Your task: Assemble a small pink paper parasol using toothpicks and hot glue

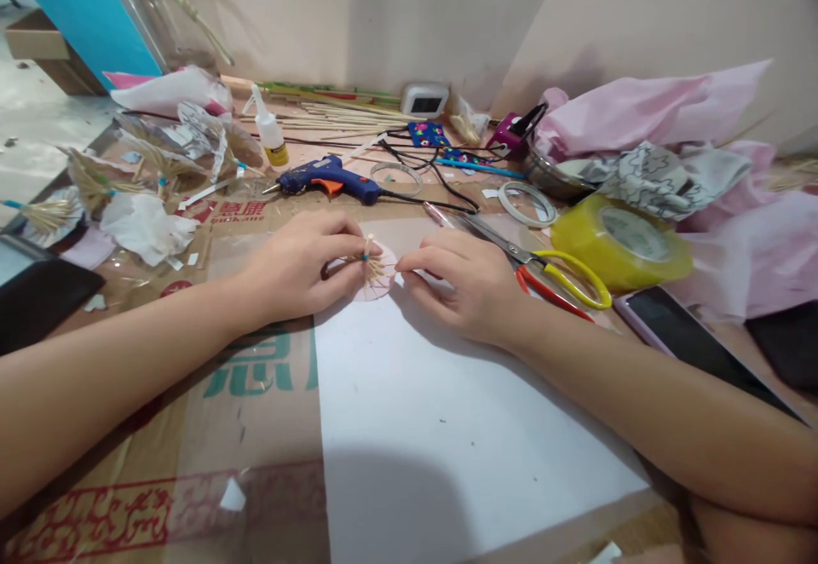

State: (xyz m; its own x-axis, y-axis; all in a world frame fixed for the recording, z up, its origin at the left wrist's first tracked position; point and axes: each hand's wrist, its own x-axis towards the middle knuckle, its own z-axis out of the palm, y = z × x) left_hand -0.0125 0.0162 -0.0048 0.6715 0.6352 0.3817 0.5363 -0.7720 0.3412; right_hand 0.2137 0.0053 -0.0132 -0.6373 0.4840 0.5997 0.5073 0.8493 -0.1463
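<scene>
My left hand pinches the blue-banded hub of a miniature paper umbrella between thumb and fingertips. Its thin wooden ribs fan out over a round pale pink paper disc. From the other side, my right hand is closed, thumb and fingertips together at the disc's right edge. Whether they grip a rib or only the paper is too small to tell. Beneath both hands lies a white sheet on the cardboard. Scissors with red and yellow handles rest just beyond my right hand.
A blue glue gun and a glue bottle stand behind my left hand. Several similar stick-and-paper pieces crowd the left. Yellow tape, a phone and pink paper lie right. Thin sticks line the wall.
</scene>
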